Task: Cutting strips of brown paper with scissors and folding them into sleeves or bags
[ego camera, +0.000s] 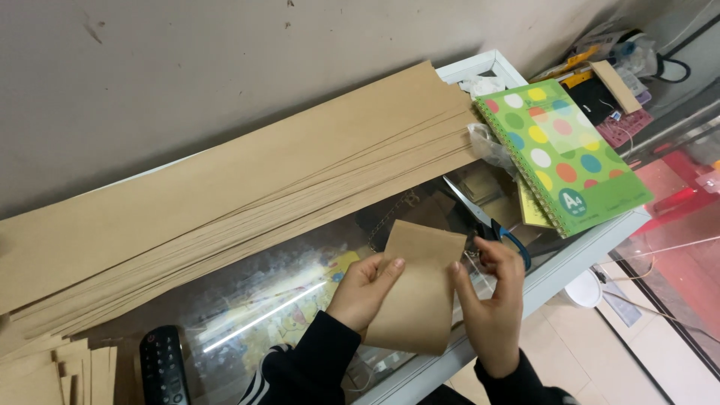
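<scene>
Folding stage, apparently: the left hand (365, 291) and right hand (489, 296) each pinch an edge of a brown paper piece (417, 289) held just below the scissors (487, 221), its edges likely needing alignment next.

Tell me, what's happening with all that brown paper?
A person holds a small folded piece of brown kraft paper over a glass-topped counter. The left hand pinches its left edge and the right hand its right edge. Long brown paper strips lie stacked along the wall. Blue-handled scissors rest just behind the hands, beside a green spiral notebook with coloured dots. A black remote control lies near the counter's front edge.
</scene>
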